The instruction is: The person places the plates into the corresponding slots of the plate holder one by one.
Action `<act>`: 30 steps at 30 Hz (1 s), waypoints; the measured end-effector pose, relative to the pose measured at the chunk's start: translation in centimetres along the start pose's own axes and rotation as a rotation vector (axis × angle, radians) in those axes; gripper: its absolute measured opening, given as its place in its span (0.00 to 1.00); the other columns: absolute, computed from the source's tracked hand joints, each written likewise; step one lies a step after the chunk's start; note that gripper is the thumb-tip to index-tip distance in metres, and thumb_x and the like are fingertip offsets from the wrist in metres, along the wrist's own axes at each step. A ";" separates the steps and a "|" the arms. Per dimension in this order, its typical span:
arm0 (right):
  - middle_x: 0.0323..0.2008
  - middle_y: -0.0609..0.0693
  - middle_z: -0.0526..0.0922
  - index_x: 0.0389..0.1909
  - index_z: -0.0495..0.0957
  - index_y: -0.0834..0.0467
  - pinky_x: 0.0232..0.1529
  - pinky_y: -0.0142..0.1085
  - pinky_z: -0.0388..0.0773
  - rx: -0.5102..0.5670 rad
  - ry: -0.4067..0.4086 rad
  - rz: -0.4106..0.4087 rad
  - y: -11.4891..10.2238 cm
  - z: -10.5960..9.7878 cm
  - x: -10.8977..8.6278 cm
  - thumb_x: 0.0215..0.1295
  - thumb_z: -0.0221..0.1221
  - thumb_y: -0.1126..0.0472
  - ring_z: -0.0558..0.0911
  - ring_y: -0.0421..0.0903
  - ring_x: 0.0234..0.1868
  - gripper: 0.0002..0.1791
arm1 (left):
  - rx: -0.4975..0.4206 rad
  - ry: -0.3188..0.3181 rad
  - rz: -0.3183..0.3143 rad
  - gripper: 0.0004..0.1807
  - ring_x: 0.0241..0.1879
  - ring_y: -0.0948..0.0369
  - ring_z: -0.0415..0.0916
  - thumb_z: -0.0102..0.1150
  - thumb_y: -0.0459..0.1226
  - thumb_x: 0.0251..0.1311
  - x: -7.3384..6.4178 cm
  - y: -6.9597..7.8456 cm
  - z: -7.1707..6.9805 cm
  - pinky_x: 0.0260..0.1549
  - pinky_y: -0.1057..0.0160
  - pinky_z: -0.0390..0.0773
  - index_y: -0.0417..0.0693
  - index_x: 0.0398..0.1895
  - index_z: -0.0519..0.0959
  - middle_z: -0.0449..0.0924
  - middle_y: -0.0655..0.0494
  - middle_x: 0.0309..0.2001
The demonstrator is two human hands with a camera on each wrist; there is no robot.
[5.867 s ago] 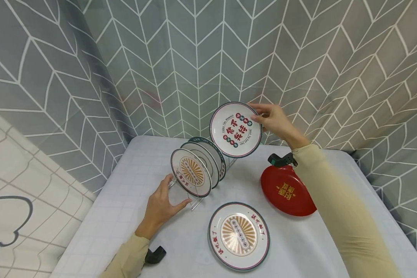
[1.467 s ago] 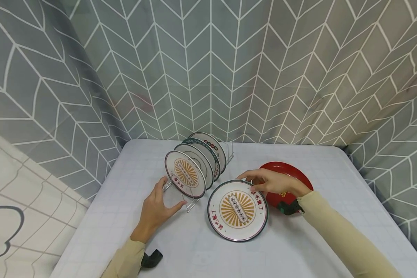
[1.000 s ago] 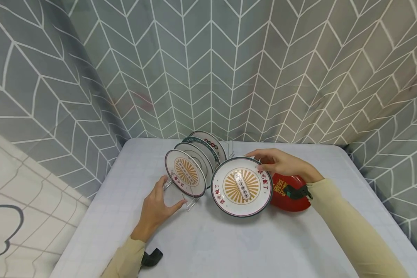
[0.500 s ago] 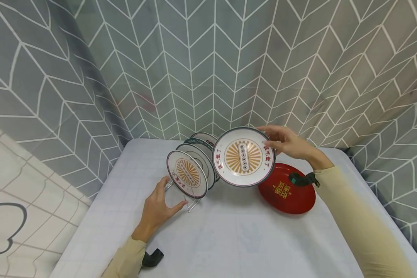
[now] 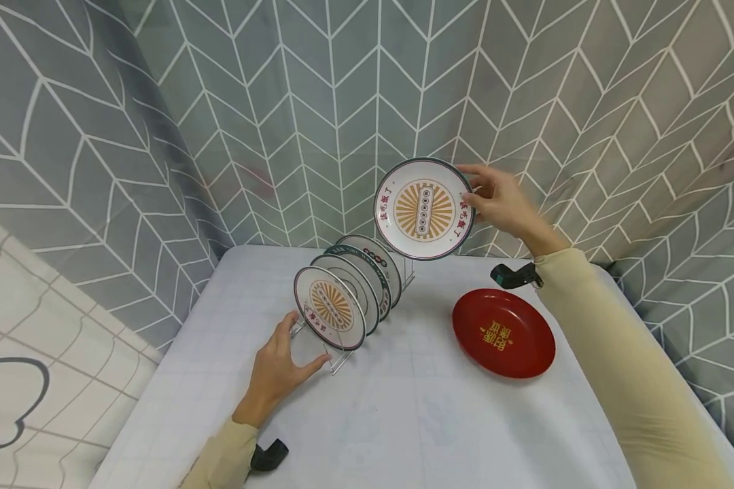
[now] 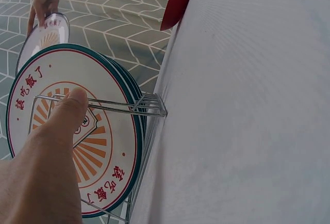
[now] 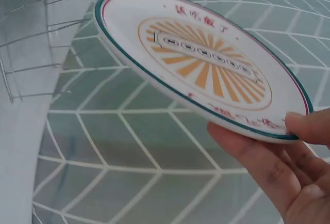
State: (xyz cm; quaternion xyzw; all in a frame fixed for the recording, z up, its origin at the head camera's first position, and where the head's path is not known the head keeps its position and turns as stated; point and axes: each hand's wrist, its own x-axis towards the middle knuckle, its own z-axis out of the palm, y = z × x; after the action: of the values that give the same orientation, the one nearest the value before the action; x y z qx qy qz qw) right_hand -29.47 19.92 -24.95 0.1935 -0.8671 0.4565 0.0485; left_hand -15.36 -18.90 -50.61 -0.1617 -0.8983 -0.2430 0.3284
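Note:
My right hand point(image 5: 503, 204) pinches a white plate point(image 5: 425, 209) by its right edge, thumb on the front face and fingers behind. The plate has a dark green rim, an orange sunburst and red characters, and is raised above the back end of a wire dish rack point(image 5: 340, 363). Several plates stand on edge in the rack, the front plate point(image 5: 329, 309) bearing the same sunburst. At the rack's near end, my left hand point(image 5: 275, 370) holds the wire frame between thumb and fingers; the left wrist view shows the thumb point(image 6: 69, 105) against the wire loop point(image 6: 111, 105).
A red oval plate point(image 5: 503, 333) with yellow characters lies on the white-covered table point(image 5: 391, 428), right of the rack. A grey patterned curtain point(image 5: 318, 122) hangs close behind the table's far edge.
My right hand placed a plate in the rack's back, then took the sunburst plate from the table and lifted it up and back above the rack. My left hand stays at the rack.

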 end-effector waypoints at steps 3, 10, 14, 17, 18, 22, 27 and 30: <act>0.47 0.65 0.76 0.69 0.67 0.55 0.25 0.32 0.84 -0.024 -0.008 -0.001 0.3 1.5 0.7 0.68 0.53 0.72 0.82 0.42 0.34 0.29 | 0.000 -0.005 -0.007 0.59 0.56 0.44 0.79 0.71 0.66 0.40 -0.2 0.0 0.0 0.48 0.50 0.83 0.32 0.66 0.64 0.75 0.36 0.60; 0.45 0.65 0.79 0.68 0.69 0.56 0.22 0.31 0.80 -0.141 0.012 -0.030 0.7 4.9 1.5 0.67 0.54 0.71 0.83 0.53 0.36 0.28 | 0.000 0.000 0.000 0.60 0.56 0.44 0.79 0.76 0.61 0.36 -0.3 0.1 0.1 0.47 0.50 0.83 0.33 0.67 0.63 0.75 0.36 0.60; 0.47 0.64 0.80 0.68 0.70 0.55 0.28 0.32 0.78 -0.202 -0.012 -0.043 0.7 6.3 1.6 0.67 0.54 0.70 0.84 0.55 0.40 0.28 | -0.001 0.004 0.002 0.60 0.56 0.45 0.79 0.77 0.60 0.34 -0.1 0.1 0.1 0.47 0.51 0.83 0.32 0.67 0.63 0.75 0.36 0.60; 0.49 0.63 0.79 0.68 0.70 0.55 0.32 0.35 0.77 -0.223 -0.041 -0.046 0.7 7.3 1.5 0.67 0.54 0.69 0.83 0.55 0.42 0.28 | -0.001 0.010 0.008 0.61 0.56 0.44 0.79 0.79 0.58 0.32 0.0 0.1 0.1 0.47 0.51 0.83 0.31 0.66 0.64 0.75 0.36 0.60; 0.50 0.63 0.79 0.68 0.70 0.54 0.33 0.36 0.77 -0.224 -0.046 -0.047 0.7 7.6 1.5 0.67 0.55 0.69 0.83 0.55 0.42 0.28 | 0.001 0.010 0.009 0.61 0.56 0.45 0.79 0.80 0.58 0.31 0.0 0.1 0.1 0.47 0.51 0.83 0.32 0.66 0.64 0.75 0.36 0.60; 0.52 0.63 0.78 0.68 0.69 0.53 0.31 0.38 0.79 -0.221 -0.075 -0.049 0.8 9.0 1.3 0.67 0.55 0.69 0.83 0.54 0.41 0.29 | 0.010 0.014 0.014 0.62 0.56 0.44 0.79 0.81 0.57 0.29 0.1 0.0 0.0 0.47 0.51 0.83 0.32 0.67 0.63 0.75 0.36 0.61; 0.54 0.64 0.79 0.69 0.69 0.54 0.30 0.37 0.78 -0.212 -0.117 -0.064 1.2 10.9 1.1 0.68 0.54 0.68 0.84 0.55 0.39 0.28 | 0.021 0.015 0.023 0.62 0.56 0.44 0.79 0.80 0.59 0.30 0.0 -0.1 0.0 0.47 0.51 0.83 0.32 0.67 0.63 0.75 0.36 0.61; 0.54 0.64 0.80 0.68 0.70 0.54 0.30 0.37 0.79 -0.193 -0.126 -0.075 1.4 11.8 1.0 0.68 0.55 0.69 0.86 0.54 0.39 0.27 | 0.026 0.013 0.024 0.62 0.56 0.44 0.79 0.79 0.59 0.30 0.0 -0.1 -0.1 0.47 0.52 0.83 0.31 0.67 0.63 0.75 0.36 0.60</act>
State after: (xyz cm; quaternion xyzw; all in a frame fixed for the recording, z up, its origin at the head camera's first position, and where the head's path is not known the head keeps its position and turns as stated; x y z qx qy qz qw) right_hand -29.86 10.82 -32.61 0.2483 -0.9005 0.3557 0.0296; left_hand -15.40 -19.01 -50.56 -0.1665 -0.8972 -0.2286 0.3391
